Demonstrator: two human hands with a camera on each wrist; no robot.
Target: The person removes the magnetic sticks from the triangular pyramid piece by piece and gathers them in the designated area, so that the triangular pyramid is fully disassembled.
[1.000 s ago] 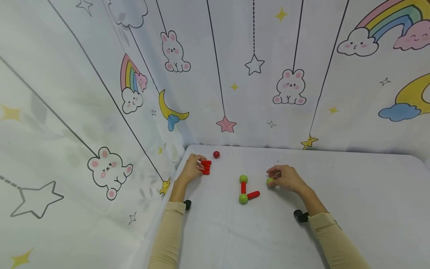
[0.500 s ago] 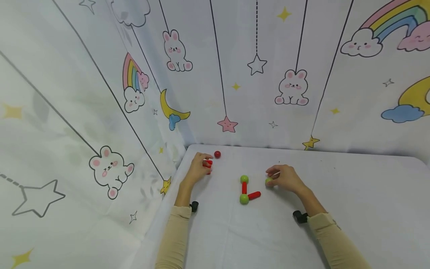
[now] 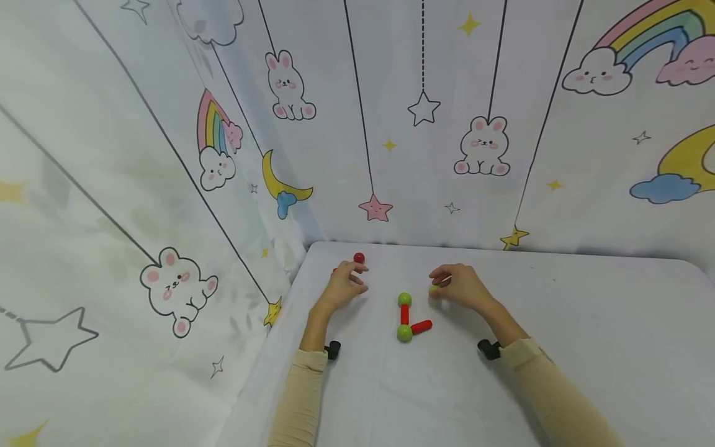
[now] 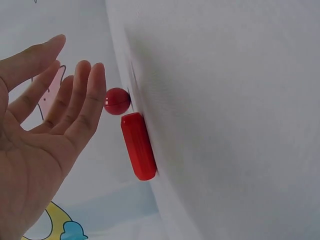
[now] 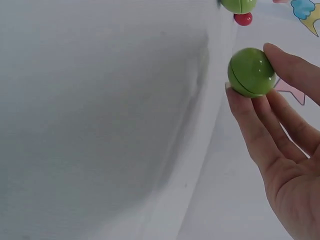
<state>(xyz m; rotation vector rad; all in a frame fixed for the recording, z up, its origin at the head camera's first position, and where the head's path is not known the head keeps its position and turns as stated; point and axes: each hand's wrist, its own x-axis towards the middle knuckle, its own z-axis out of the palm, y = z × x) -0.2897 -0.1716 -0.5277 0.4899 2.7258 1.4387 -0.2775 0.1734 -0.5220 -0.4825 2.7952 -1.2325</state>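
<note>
My right hand (image 3: 465, 285) pinches a glossy green ball (image 5: 250, 73) between thumb and fingertips, lifted over the white table. To the left, my left hand (image 3: 341, 287) hovers with relaxed fingers and holds nothing; thumb and fingers stand apart in the left wrist view. Just beyond its fingers are a red ball (image 4: 118, 101) and a red rod (image 4: 138, 146), mostly hidden behind the hand in the head view. Between the hands lies a joined piece: a far green ball (image 3: 404, 300), an upright-lying red rod (image 3: 404, 315), a near green ball (image 3: 404, 333) and a second red rod (image 3: 421, 326) angled right.
A white cloth covers the table (image 3: 447, 385). Behind it hangs a printed curtain (image 3: 413, 186) with bunnies and stars, and another stretch of it borders the left side. Black wrist cameras sit on the left wrist (image 3: 333, 349) and right wrist (image 3: 489, 349).
My left hand has drawn away from the red rods, moving right toward the middle. My right hand has raised the green ball and shifted left. The joined piece has stayed put.
</note>
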